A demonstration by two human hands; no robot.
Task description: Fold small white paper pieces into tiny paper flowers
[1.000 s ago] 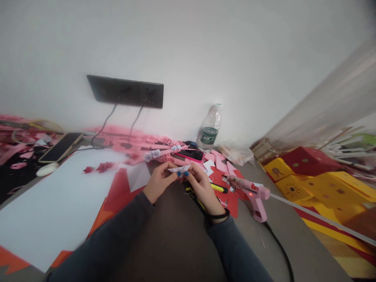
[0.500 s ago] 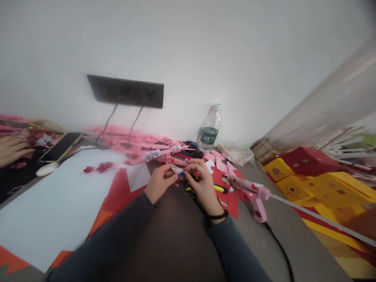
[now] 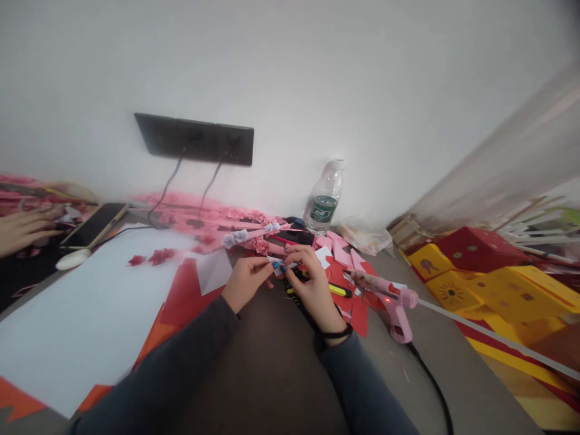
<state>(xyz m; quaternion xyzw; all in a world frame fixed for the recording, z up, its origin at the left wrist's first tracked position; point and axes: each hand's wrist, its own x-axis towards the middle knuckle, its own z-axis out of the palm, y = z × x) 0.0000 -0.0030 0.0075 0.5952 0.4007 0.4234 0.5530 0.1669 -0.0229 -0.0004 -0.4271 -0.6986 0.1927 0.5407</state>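
My left hand (image 3: 247,283) and my right hand (image 3: 312,290) meet over the table, fingertips pinched around a small piece of white paper (image 3: 277,270). Fingers cover most of the paper, so its folded shape is hard to make out. Under my right hand lies a utility knife (image 3: 339,291) with yellow and black parts. Beyond my fingers are pink paper-flower stems (image 3: 260,244) with a few pale lilac blossoms (image 3: 234,238). A white paper sheet (image 3: 212,272) is left of my left hand, on red paper (image 3: 181,296).
A pink glue gun (image 3: 385,293), its red light lit, lies right of my hands with its cord running forward. Behind stands a water bottle (image 3: 324,202). Yellow boxes (image 3: 512,296) are at right. Another person's hand (image 3: 29,229) is at far left near a phone (image 3: 95,225).
My fingertips have closed in over the white paper, so less of it shows. The other person's hand at far left has shifted slightly right.
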